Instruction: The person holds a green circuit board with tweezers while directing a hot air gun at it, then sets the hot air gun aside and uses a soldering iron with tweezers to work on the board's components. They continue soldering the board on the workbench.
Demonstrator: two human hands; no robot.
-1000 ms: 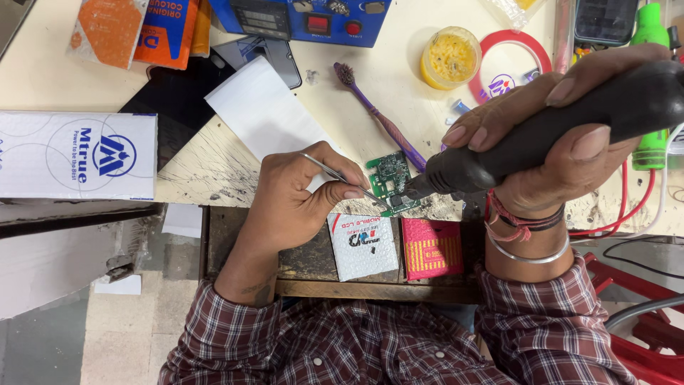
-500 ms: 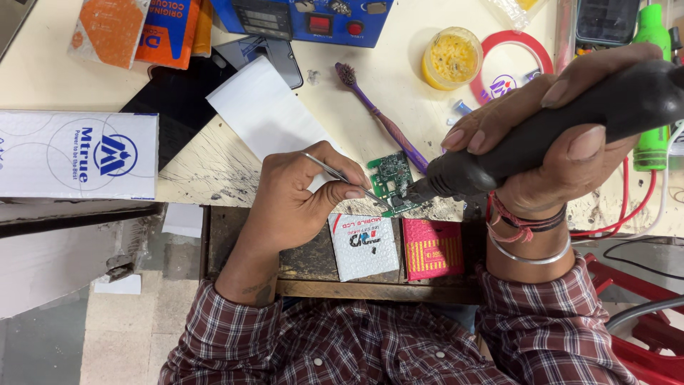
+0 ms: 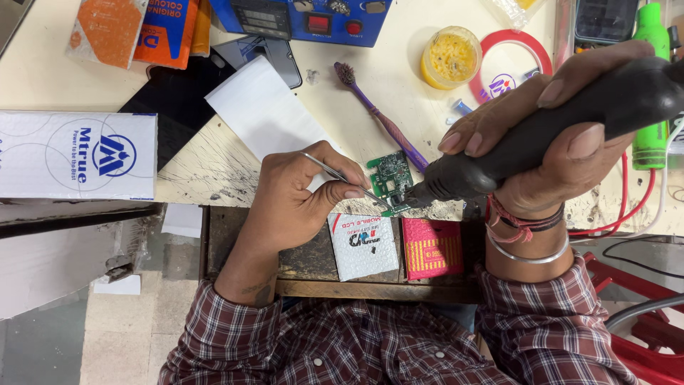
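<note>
- We work at a pale worktop [image 3: 399, 85], scuffed and scorched just above our left hand; it carries everything here.
- Our right hand [image 3: 548, 142] is closed around a thick black hot-air handpiece [image 3: 563, 128]. It looks rigid and fairly heavy, so we judge that a full wrap along the barrel suits it, well back from the nozzle, which is likely hot. The nozzle points down-left to a spot between our hands.
- Our left hand [image 3: 299, 199] pinches slim metal tweezers [image 3: 342, 178] between thumb and forefinger. They seem light and springy; we judge the mid-shaft pinch right, since a firmer squeeze would flex the tips.
- Below and between our hands lie a white packet [image 3: 367, 246] and a red packet [image 3: 431, 248], side by side on a dark wooden ledge [image 3: 235, 235].
- The small green circuit board [image 3: 390, 180] lies flat on the worktop between our hands, the tweezer tips at its lower edge and the nozzle just beside its right edge. We judge it light, stiff and thin, yet fragile: its tiny parts would suffer under pressure or heat. It is best taken by its bare edges, and it could easily slide when nudged.
- Above the board lies a purple brush [image 3: 385, 117]; beyond our right hand stand a yellow jar [image 3: 450, 57] and a red tape ring [image 3: 513, 60].
</note>
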